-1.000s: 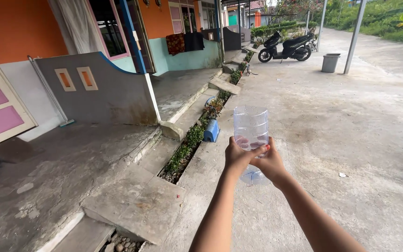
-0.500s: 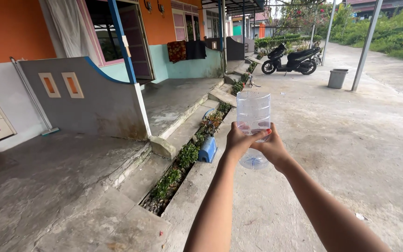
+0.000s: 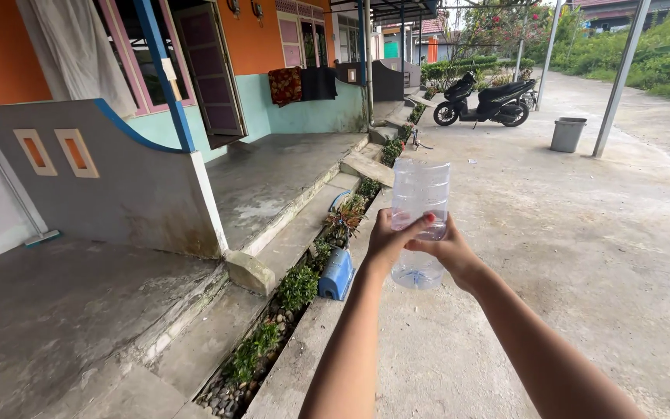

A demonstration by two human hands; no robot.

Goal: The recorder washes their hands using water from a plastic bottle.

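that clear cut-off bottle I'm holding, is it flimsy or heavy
The bottle looks thin, clear plastic, so probably light and squashy. Its open top likely flexes. Both hands, left hand and right hand, wrap it, maybe for steadiness.

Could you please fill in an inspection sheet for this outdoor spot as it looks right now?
Surface: bare grey concrete yard.
Job's things: clear plastic cut-off bottle, upright, held up in front.
Clutter: blue plastic container in the planted gutter strip.
Hands: left hand and right hand both wrap the bottle, fingers closed.
Cables: nothing seen.
Surroundings: orange house wall, black scooter, grey bucket.
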